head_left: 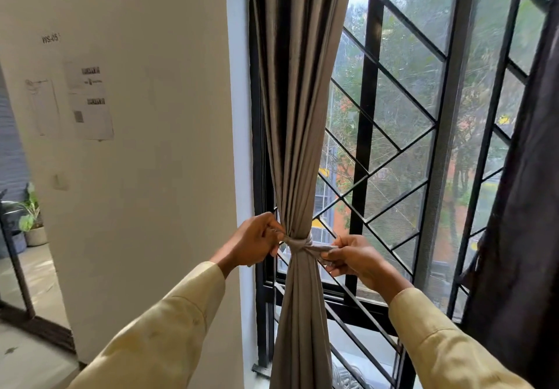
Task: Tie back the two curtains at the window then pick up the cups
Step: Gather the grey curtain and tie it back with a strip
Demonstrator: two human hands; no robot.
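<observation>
A grey-brown curtain (298, 101) hangs at the left side of the window, gathered into a narrow waist. A matching fabric tie-back (298, 243) is wrapped around that waist with a knot at its front. My left hand (255, 242) grips the tie's left end beside the curtain. My right hand (352, 255) pinches the tie's right end and holds it out to the right. A second, dark curtain (523, 207) hangs loose at the right edge. No cups are in view.
Behind the curtains is a black window frame with a diagonal metal grille (393, 159). A white wall (145, 177) with taped papers stands to the left. Potted plants (31, 222) sit on the floor through an opening at far left.
</observation>
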